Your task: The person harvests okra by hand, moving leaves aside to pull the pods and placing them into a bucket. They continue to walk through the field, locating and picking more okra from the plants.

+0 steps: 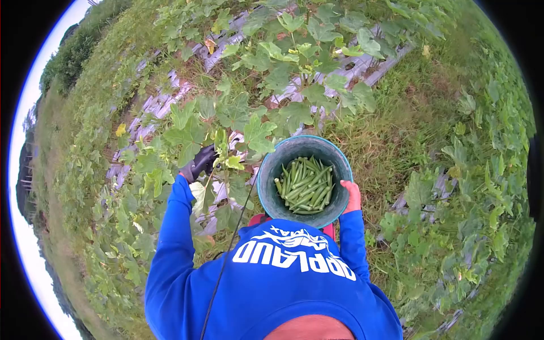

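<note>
My left hand point(199, 163), in a dark glove, reaches into a leafy plant point(190, 136) left of the bucket. Its fingers are curled among the stems and leaves; what they hold, if anything, is hidden. Bare, my right hand point(352, 195) grips the right side of a round bucket point(266, 184) with a blue-green rim. Inside lie several long green pods point(306, 187), heaped loosely. The bucket is held in front of my blue shirt, its opening facing up.
Tall leafy plants point(323, 68) grow ahead, with more rows point(481, 226) to the right. Pale sheeting point(158, 105) shows on the ground between plants. A grassy strip point(396, 130) runs right of the bucket. A thin dark cord point(226, 255) crosses my shirt.
</note>
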